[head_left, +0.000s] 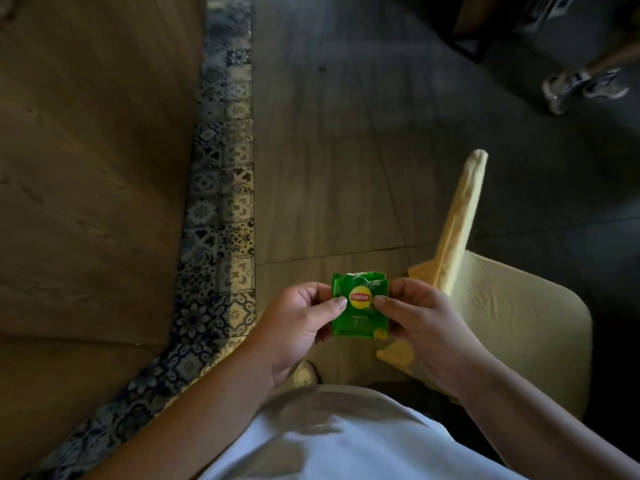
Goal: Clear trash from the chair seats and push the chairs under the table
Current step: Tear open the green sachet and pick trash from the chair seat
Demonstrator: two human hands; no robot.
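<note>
Tabletop [93, 174] of brown wood fills the left of the view, edged by a band of blue patterned tiles [221, 202] that runs from the top down to the lower left. Pale plank floor [322, 161] lies in the middle and turns dark grey toward the right. A cream chair [512, 306] is seen at the right, its back rising toward the upper middle and its seat spread beneath the right forearm. Just beside the chair's near corner, a light shoe [306, 374] is seen on the floor, half hidden under the left hand. At the top right, another person's sneakers [585, 88] are seen on the dark floor, well apart from the chair, beside a dark frame [467, 39]. A white shirt [346, 441] takes up the bottom of the view.

A green tea wrapper [360, 306], torn along its top edge, is held in the air between table and chair, in front of the body. Its left edge is pinched by the left hand [298, 323], thumb on the front and curled fingers behind. Its right edge is pinched likewise by the right hand [419, 320]. The two thumb tips lie either side of the logo, near each other but apart.
</note>
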